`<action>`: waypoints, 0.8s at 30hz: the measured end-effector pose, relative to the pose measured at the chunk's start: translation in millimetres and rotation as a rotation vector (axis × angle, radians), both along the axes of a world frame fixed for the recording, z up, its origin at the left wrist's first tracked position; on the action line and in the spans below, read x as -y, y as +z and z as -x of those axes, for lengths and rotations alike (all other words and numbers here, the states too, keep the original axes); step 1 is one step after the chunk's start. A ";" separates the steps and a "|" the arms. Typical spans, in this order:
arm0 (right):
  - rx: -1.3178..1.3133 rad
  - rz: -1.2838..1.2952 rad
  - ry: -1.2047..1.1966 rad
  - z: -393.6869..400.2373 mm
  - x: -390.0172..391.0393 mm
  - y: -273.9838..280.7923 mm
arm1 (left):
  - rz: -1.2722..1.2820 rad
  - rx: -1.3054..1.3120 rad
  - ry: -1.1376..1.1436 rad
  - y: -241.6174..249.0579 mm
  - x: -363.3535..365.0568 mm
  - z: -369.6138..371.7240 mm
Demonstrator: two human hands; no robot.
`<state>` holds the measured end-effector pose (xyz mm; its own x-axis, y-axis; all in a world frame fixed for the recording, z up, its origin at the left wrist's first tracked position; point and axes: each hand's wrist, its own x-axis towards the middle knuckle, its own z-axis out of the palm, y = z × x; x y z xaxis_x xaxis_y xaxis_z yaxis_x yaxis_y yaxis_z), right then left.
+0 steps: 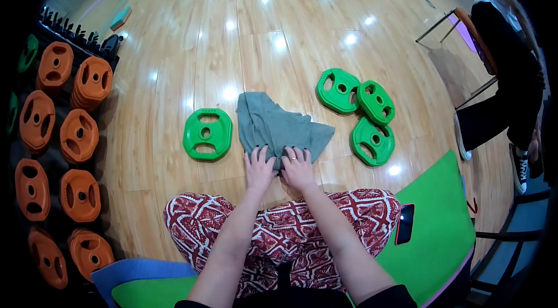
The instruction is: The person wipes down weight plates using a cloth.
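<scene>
A grey-green cloth point(279, 125) lies crumpled on the wooden floor in front of my crossed legs. My left hand point(260, 167) is on its near edge, fingers bent over the fabric. Beside it, my right hand point(297, 165), with a ring on one finger, gathers the same edge. The fabric bunches between my thumbs, which are partly hidden. To the left of the cloth lies a green weight plate point(207, 135), apart from it. On the right, another green weight plate point(337, 90) lies close against two more, one of them an overlapping green plate point(376, 102).
Orange weight plates point(79, 135) fill a rack along the left. At right, a person point(504, 70) sits on a chair point(474, 38). A phone point(405, 224) rests on the green mat point(436, 215) by my right knee. A blue mat point(131, 270) shows at lower left.
</scene>
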<state>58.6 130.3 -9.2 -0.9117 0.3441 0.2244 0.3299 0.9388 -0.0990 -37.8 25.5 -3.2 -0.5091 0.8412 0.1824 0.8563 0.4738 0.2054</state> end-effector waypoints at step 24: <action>0.009 0.014 -0.037 14.4 0.5 -6.6 | 0.183 -0.008 -0.066 12.8 3.5 0.5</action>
